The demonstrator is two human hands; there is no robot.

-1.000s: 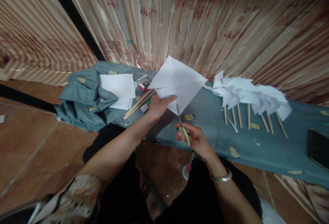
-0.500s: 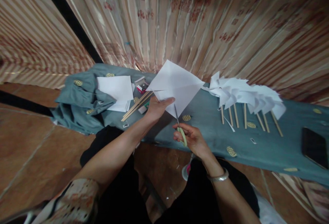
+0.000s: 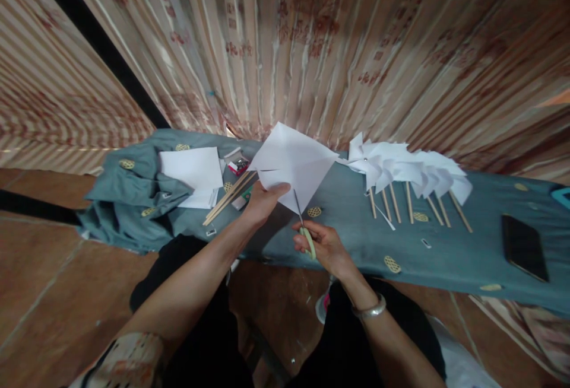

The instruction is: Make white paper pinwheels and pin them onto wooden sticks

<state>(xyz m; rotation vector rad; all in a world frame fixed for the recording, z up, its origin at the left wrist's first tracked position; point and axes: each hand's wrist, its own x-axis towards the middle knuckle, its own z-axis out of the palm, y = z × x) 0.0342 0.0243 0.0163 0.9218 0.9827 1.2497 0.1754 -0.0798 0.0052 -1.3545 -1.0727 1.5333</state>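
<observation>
While pinching the white paper square (image 3: 296, 156) by its lower left side in the left hand (image 3: 262, 200), with the thumb on top, presumably to brace it against cutting, gripped the green-handled scissors (image 3: 310, 246) in the right hand (image 3: 328, 250), just apart from the other, with the blades at the near corner. Held the paper above the teal cloth (image 3: 347, 210), likely for clearance. Saw pinwheels (image 3: 401, 161) on the right, perhaps overlapped to save room. Could not make out the cut's depth, the left fingers beneath, or a blue item (image 3: 563, 196) cropped at the edge.
</observation>
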